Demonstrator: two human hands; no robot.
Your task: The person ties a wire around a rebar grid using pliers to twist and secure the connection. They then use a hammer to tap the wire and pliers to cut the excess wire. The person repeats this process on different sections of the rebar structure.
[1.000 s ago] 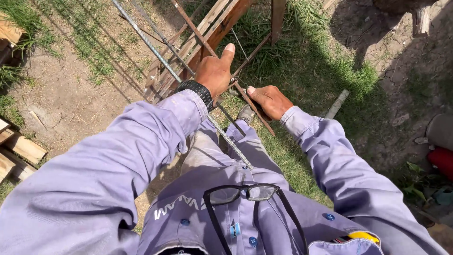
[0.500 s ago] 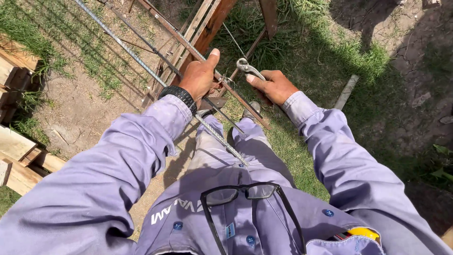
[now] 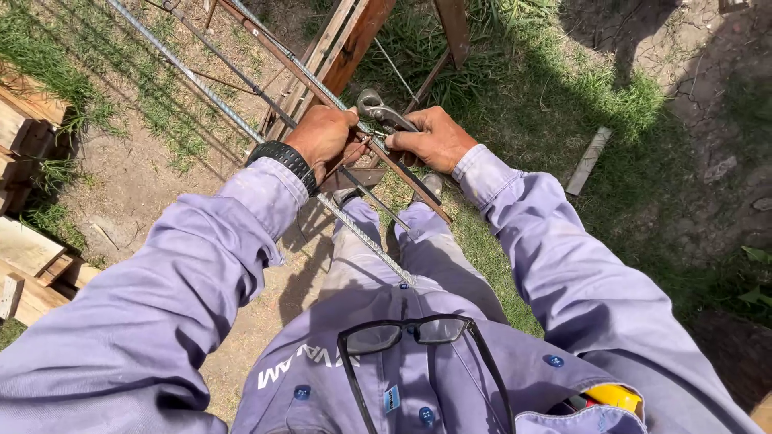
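Observation:
My left hand (image 3: 323,137) is closed around a rusty steel bar (image 3: 277,55) of a rebar cage, at a joint where thin tie wire shows. A black watch sits on that wrist. My right hand (image 3: 433,138) grips metal pincers (image 3: 378,107), whose round jaws point at the same joint, just beside my left fingers. A ribbed grey rebar (image 3: 193,80) runs diagonally under my left forearm toward my waist. The cage rests on a wooden trestle (image 3: 347,36) ahead of me.
Stacked wooden planks (image 3: 28,257) lie at the left on bare dirt. A short wood offcut (image 3: 588,161) lies on the grass at right. Black glasses (image 3: 406,331) hang from my shirt front, and a yellow item (image 3: 613,396) sticks out of my chest pocket.
My right hand has come up from the bar with the pincers and moved left to the joint. My left thumb, raised before, has folded down onto the bar.

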